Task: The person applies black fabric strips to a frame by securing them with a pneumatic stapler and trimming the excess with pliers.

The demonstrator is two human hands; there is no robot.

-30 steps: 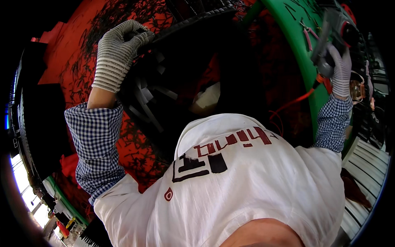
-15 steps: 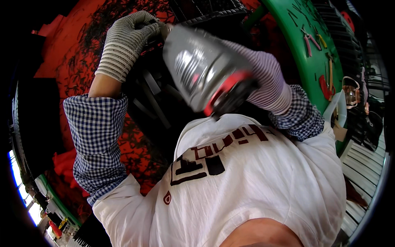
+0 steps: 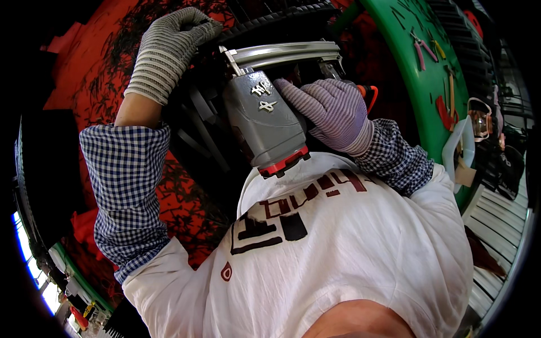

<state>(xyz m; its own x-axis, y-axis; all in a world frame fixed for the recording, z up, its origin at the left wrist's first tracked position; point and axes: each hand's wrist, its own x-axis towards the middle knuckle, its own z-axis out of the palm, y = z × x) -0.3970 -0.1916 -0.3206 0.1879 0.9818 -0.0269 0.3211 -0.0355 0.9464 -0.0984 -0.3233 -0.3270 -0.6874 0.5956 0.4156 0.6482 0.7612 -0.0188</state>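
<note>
My right hand (image 3: 341, 110), in a purple-and-white striped glove, is closed round a pneumatic staple gun (image 3: 265, 121). The gun has a grey body, a red and black end cap and a long silver magazine. Its nose is toward the upper left, near my left hand but apart from it. At the upper left, my left hand (image 3: 166, 50) wears a grey-and-white striped glove. Its thumb and fingers are pinched together by the dark frame edge, and whatever they hold is too dark to make out. A black woven edge (image 3: 282, 19) runs beyond the magazine.
Dark bars (image 3: 203, 129) lie below my left hand. Red cloth (image 3: 79, 62) strewn with black scraps spreads at the left. On the green table (image 3: 414, 84) at the right are pink-handled pliers (image 3: 420, 50), yellow-handled pliers (image 3: 438, 49) and a hammer (image 3: 451, 93). An orange hose (image 3: 373, 96) shows behind my right hand.
The staple gun has turned and drawn back from my left hand, so its magazine now shows. My right hand has shifted left and down with it. My left hand stays nearly in place, still pinched.
</note>
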